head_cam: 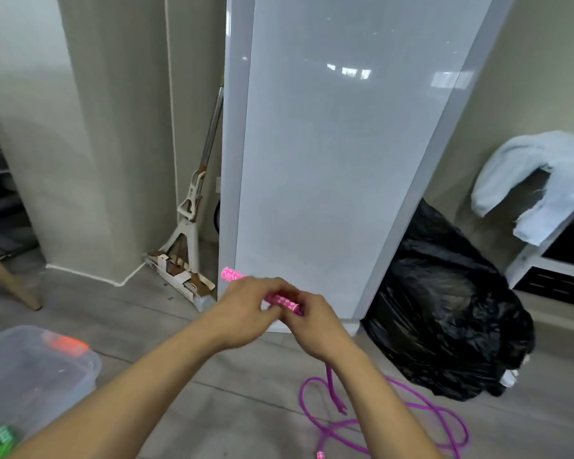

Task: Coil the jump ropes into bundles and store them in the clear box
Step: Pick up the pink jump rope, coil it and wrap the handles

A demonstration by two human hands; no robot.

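One rope at least lies uncoiled. The left hand (246, 309) and right hand (314, 323) meet before a white panel (328, 160), fingers curled round a pink handle (284, 301). The purple rope (330, 384) hangs from them and sprawls in loose loops on the floor (246, 409). The clear box (87, 366) stands well apart at lower left. Something orange (65, 344) is inside, seemingly a bundle already stored, and a green piece (0, 437) shows at its near edge. By this evidence, coiling the purple rope has barely begun, and boxing it is yet to come.
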